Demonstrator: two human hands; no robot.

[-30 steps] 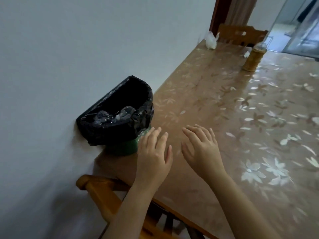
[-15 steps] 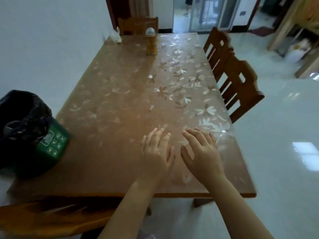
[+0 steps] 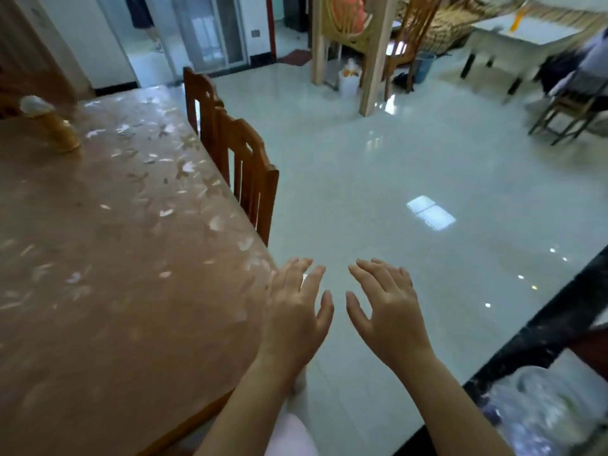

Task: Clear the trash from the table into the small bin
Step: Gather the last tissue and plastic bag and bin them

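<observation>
The table (image 3: 98, 291) with its brown flower-patterned cover fills the left of the head view. My left hand (image 3: 296, 311) hovers over the table's right front corner, palm down, fingers spread and holding nothing. My right hand (image 3: 388, 311) is beside it over the white floor, also spread and holding nothing. The small bin is out of view, and I see no trash on the visible part of the table.
An amber bottle (image 3: 52, 126) with a pale cap stands at the table's far left. Two wooden chairs (image 3: 243, 172) stand along the table's right side. A glossy tiled floor (image 3: 411, 179) spreads right. A dark rail (image 3: 543, 330) and clear plastic (image 3: 543, 406) sit at lower right.
The view has swung to the right, so the black-lined bin left the frame. Both hands stay spread, now at the table's right corner and over the floor.
</observation>
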